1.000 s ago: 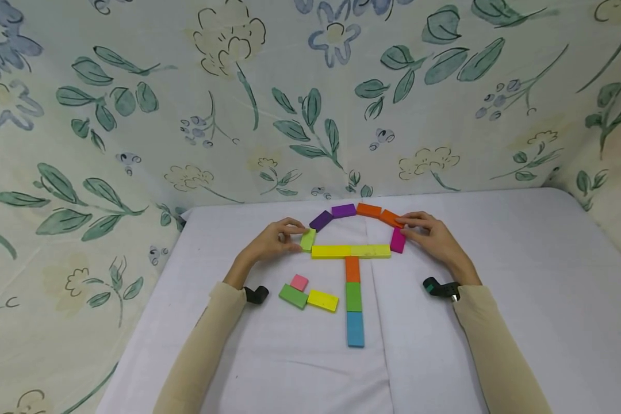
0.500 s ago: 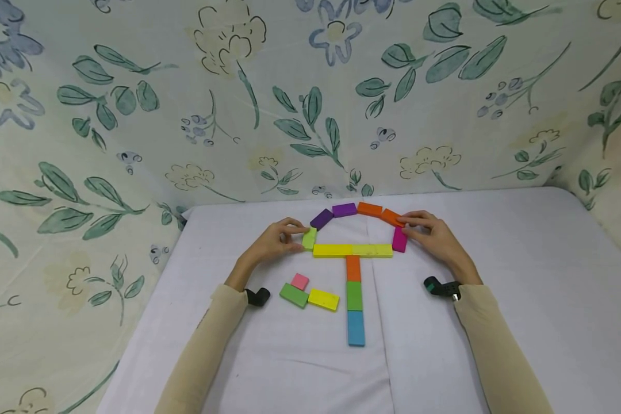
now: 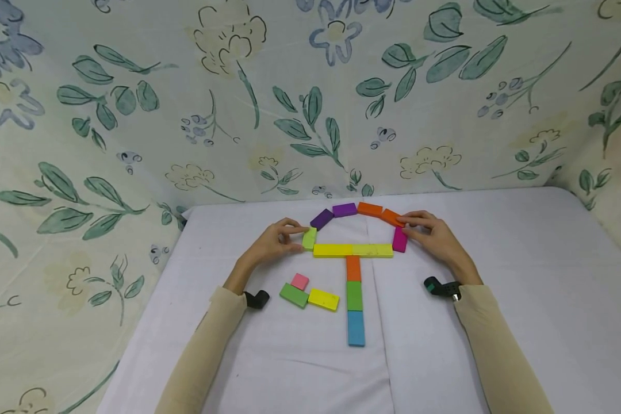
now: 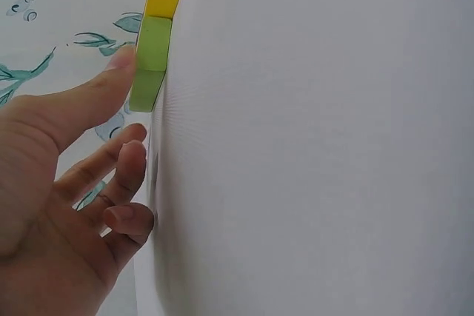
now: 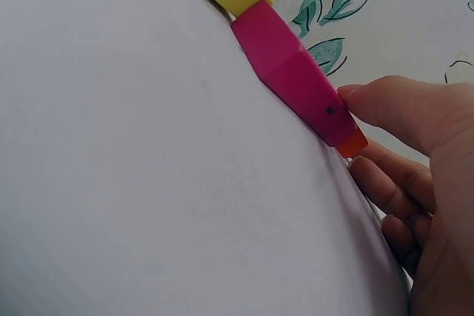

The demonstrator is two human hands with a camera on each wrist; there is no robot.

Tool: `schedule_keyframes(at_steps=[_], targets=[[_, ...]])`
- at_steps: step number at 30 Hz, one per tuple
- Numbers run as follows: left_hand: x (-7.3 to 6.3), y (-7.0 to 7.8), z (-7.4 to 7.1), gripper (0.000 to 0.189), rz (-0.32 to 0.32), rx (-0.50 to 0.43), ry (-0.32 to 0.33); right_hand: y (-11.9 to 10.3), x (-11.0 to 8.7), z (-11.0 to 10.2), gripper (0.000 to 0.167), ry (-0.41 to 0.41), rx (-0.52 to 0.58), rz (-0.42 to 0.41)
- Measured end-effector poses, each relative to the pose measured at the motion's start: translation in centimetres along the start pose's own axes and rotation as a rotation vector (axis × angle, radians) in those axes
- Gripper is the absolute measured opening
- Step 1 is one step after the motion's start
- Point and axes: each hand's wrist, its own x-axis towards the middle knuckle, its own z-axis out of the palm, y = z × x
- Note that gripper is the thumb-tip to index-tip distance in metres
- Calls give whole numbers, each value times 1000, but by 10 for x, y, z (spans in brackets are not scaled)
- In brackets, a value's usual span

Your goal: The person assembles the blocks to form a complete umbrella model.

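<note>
In the head view, my left hand (image 3: 274, 241) holds a light green block (image 3: 309, 238) at the left end of an arc of blocks. Its thumb touches that block (image 4: 150, 57) in the left wrist view, where the index finger is hidden. At the arc's other end, my right hand (image 3: 434, 238) has its thumb against a magenta block (image 3: 400, 240) and its index fingertip on an orange block (image 3: 392, 217). A yellow row (image 3: 333, 250) runs between the arc's ends, with an orange, a green and a blue block (image 3: 356, 329) lined up below it.
A pink block (image 3: 300, 282), a green block (image 3: 293, 295) and a yellow block (image 3: 323, 299) lie grouped left of the stem. White cloth (image 3: 522, 276) covers the table. A flowered cloth (image 3: 310, 167) rises behind the far edge.
The whole scene shifts very slightly with the head camera. Both hands stay at the same blocks, and the light green and magenta blocks show no clear movement relative to the rest.
</note>
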Motion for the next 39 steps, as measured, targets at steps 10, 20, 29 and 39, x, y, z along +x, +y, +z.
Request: schedule_keyframes(at_steps=[10,20,29,39], targets=[[-19,4,2,52,-12,-34,92,-4,-2,0,40,-9,7,6],[-45,15,12,47,74,-98,-49,-4,-3,-1,39,-13,12,-7],[-62,24,21,43,136,-156,-168,-2,-2,-2,40,-17,11,-26],[-72,33,31,43,138,-125,-186,-7,-5,-3,41,-19,12,-18]])
